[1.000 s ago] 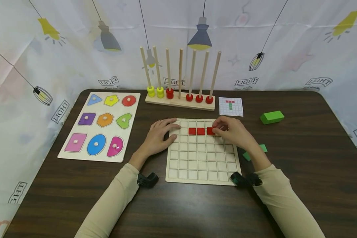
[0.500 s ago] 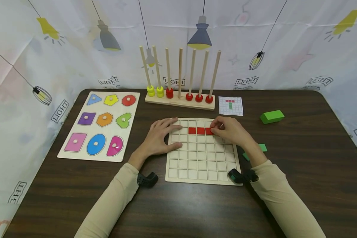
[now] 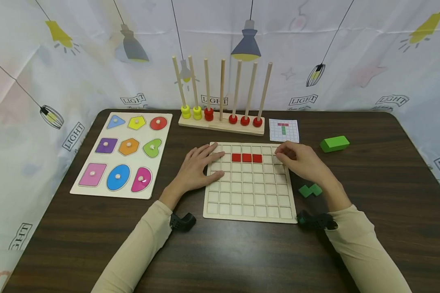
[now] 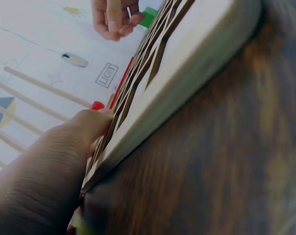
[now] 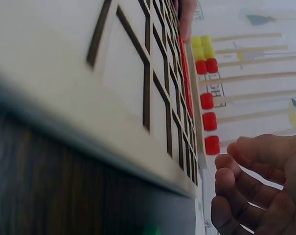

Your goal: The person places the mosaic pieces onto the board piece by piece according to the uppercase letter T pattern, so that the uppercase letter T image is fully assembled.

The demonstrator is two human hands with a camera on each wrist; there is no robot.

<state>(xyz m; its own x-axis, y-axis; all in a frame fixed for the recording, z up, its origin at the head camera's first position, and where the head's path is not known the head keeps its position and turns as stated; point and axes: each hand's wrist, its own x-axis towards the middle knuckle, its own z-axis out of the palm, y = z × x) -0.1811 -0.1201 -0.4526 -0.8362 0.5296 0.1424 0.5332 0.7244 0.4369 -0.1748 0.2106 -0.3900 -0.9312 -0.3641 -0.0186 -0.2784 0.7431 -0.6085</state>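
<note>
A pale wooden grid board (image 3: 242, 199) lies on the dark table. Three red square tiles (image 3: 246, 157) sit side by side in a row of its cells. My left hand (image 3: 194, 169) rests on the board's left edge, fingers spread and thumb on the grid; the left wrist view shows its thumb (image 4: 91, 122) at the rim. Over the board's right edge is my right hand (image 3: 304, 162), its fingers loosely curled. In the right wrist view nothing shows between those fingers (image 5: 228, 178). Two green square tiles (image 3: 310, 190) lie on the table below the right hand.
A green block (image 3: 335, 143) stands at the right. Behind the board are a small printed grid card (image 3: 284, 130) with a red and green T pattern and a peg stand (image 3: 220, 126) with yellow and red beads. A knobbed shape puzzle (image 3: 111, 191) lies left.
My right hand has let go of the third red tile, now flush in its cell beside the others, and moved right. The board has shifted slightly away from me. My left hand stays on it.
</note>
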